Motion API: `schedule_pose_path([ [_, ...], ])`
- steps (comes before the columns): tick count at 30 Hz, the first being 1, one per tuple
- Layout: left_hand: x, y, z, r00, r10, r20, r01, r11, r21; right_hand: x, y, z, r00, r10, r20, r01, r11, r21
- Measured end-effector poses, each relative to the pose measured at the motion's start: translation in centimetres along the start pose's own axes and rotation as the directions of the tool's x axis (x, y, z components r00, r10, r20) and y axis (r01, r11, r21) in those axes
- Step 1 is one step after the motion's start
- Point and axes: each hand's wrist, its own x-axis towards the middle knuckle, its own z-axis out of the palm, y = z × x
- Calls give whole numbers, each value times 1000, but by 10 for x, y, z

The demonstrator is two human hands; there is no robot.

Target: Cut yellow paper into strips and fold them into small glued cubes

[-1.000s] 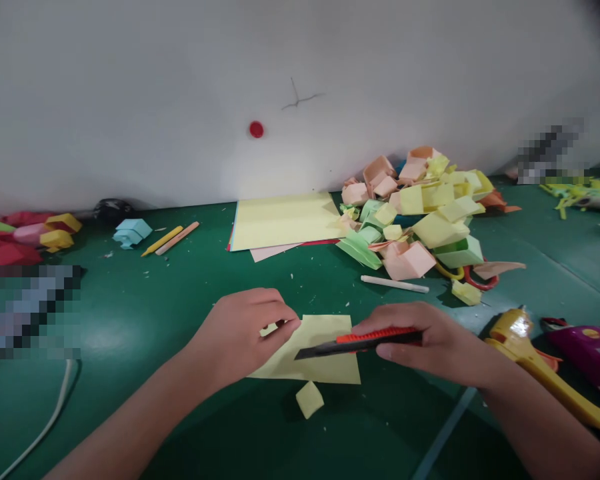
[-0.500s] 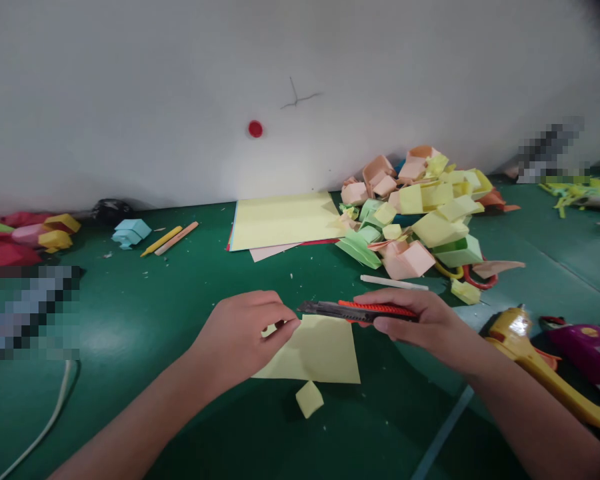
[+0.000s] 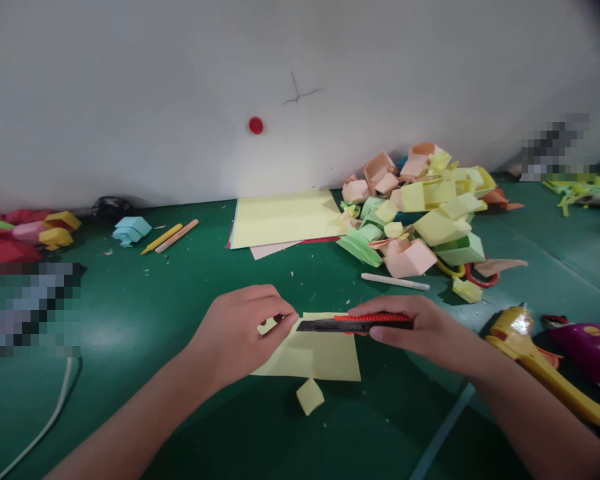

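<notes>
My right hand (image 3: 413, 323) grips a red and black utility knife (image 3: 360, 325), its blade pointing left and lying close to my left fingertips. Thumb and index finger of my left hand (image 3: 247, 327) are pinched together; whatever is between them is too small to make out. Under both hands lies a yellow sheet of paper (image 3: 320, 357), its left part covered by my left hand. A small folded yellow paper cube (image 3: 310, 397) rests at the sheet's near edge.
Stacked coloured paper (image 3: 285, 220) lies by the wall, beside a heap of folded paper boxes (image 3: 430, 213). A white pen (image 3: 395, 281) is in front of the heap. At right are a yellow glue gun (image 3: 535, 360) and a purple tool (image 3: 585, 353); at left, two pens (image 3: 169, 239).
My right hand has lowered the utility knife slightly, and its blade is now a little below my left fingertips. My left hand keeps its pinch, nearly in the same place.
</notes>
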Motion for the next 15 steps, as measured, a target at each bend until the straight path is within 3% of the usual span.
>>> schedule_pose_path([
  [8, 1, 0, -3, 995, -87, 47, 92, 988, -127, 0, 1, 2, 998, 6, 60, -9, 998, 62],
  [15, 2, -1, -6, 995, -93, 38, 99, 975, -201, 0, 3, 1, 997, 1, 84, -7, 998, 70],
])
